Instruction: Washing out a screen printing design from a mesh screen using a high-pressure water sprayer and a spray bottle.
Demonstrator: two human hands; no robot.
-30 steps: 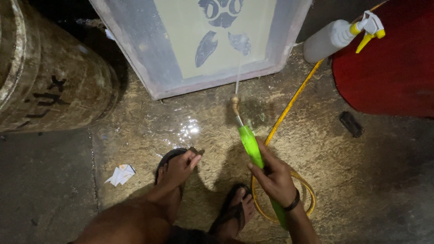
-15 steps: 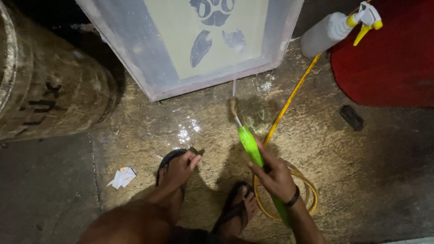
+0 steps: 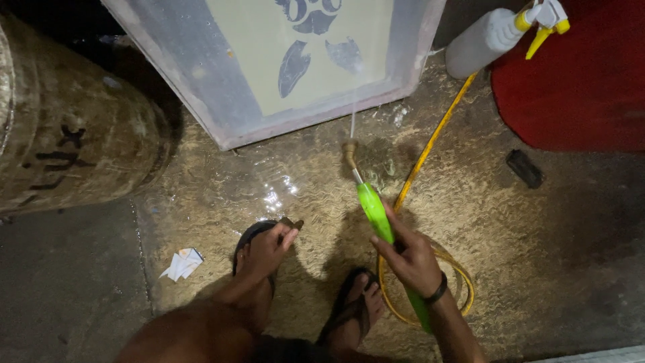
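My right hand [image 3: 411, 259], a black band on its wrist, grips a green spray wand [image 3: 373, 212]. The wand's brass nozzle [image 3: 349, 150] points at a framed printing screen [image 3: 222, 111] that leans upright on the ground. A thin water jet runs from the nozzle to the screen's lower edge. The screen's pale mesh carries dark shapes [image 3: 295, 64]. A yellow hose [image 3: 430, 144] trails from the wand and coils near my feet. My left hand is out of view. My left foot [image 3: 267, 249] and right foot [image 3: 356, 309] rest in dark sandals.
A large weathered barrel [image 3: 67, 134] lies at the left. At the top right are a white spray bottle with a yellow trigger [image 3: 487, 37], a red mat [image 3: 578, 81] and a small dark block [image 3: 524, 168]. Crumpled paper [image 3: 181, 263] lies at the left. The ground is wet.
The wand stays aimed at the screen's lower edge, with the nozzle shifted only slightly. The view has drifted a little, so the screen sits higher in frame.
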